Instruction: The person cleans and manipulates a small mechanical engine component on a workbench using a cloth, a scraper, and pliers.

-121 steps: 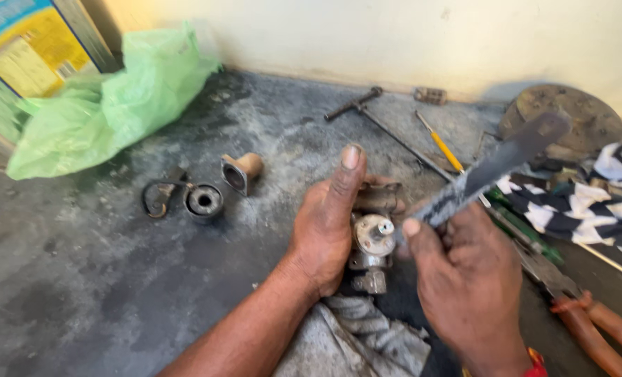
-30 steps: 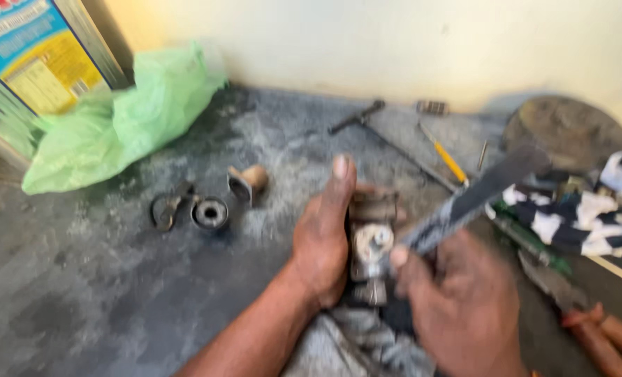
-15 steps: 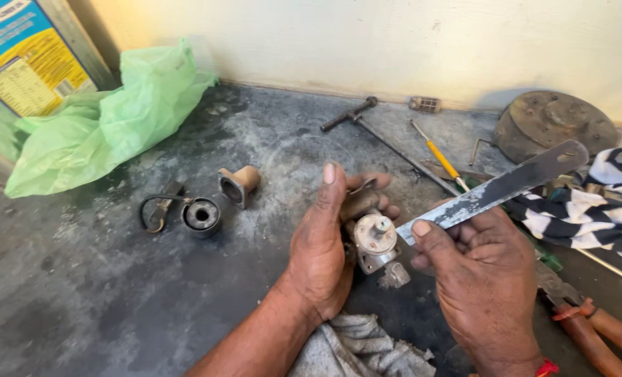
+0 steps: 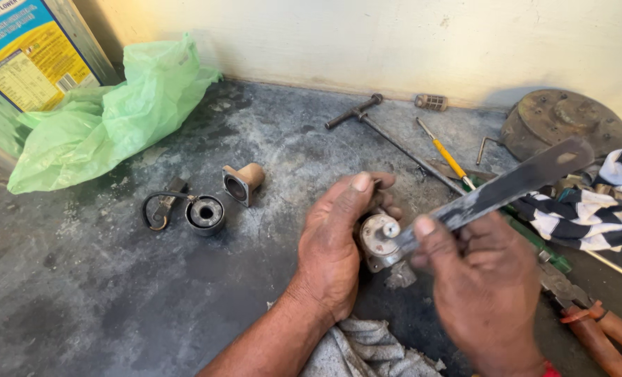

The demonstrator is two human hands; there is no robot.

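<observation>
The left hand [image 4: 333, 246] gripped the part [image 4: 378, 239] steady, face up, while the right hand [image 4: 480, 281] clenched the blade [image 4: 496, 190], tip on that face

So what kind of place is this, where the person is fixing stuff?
Probably a small repair workshop, with the work done on a stained concrete floor. Loose metal parts and a T-handled wrench lie about, and the left hand holds a greasy metal part while the right hand presses a flat blade to it.
</observation>
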